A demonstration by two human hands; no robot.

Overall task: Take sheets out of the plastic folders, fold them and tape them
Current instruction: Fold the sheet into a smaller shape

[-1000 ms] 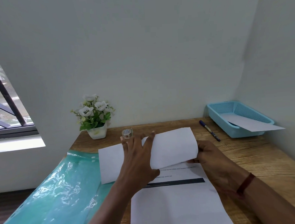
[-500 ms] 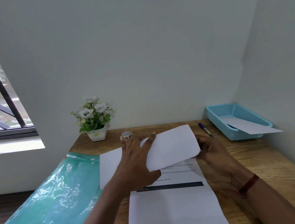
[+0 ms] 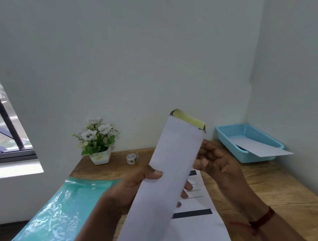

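Note:
My left hand (image 3: 132, 190) holds a folded white sheet (image 3: 168, 174) up above the table, thumb on its front and fingers behind. The sheet stands tilted, and a yellow strip with dark corners shows at its top end. My right hand (image 3: 222, 168) hovers at the sheet's right edge with its fingers loosely curled; I cannot tell whether it touches the paper. Under the hands a printed sheet (image 3: 195, 228) with a black bar lies flat on the table. A green plastic folder (image 3: 58, 215) lies to the left. A small tape roll (image 3: 132, 158) stands near the wall.
A potted white flower (image 3: 98, 141) stands at the back left of the wooden table (image 3: 276, 188). A blue basket (image 3: 226, 137) at the back right holds a white sheet (image 3: 259, 147) that sticks out over its rim. Walls close off the back and right; a window is on the left.
The folded sheet was lying on the table under my left palm; my left hand has lifted it and turned it upright. My right hand has left the sheet's right edge.

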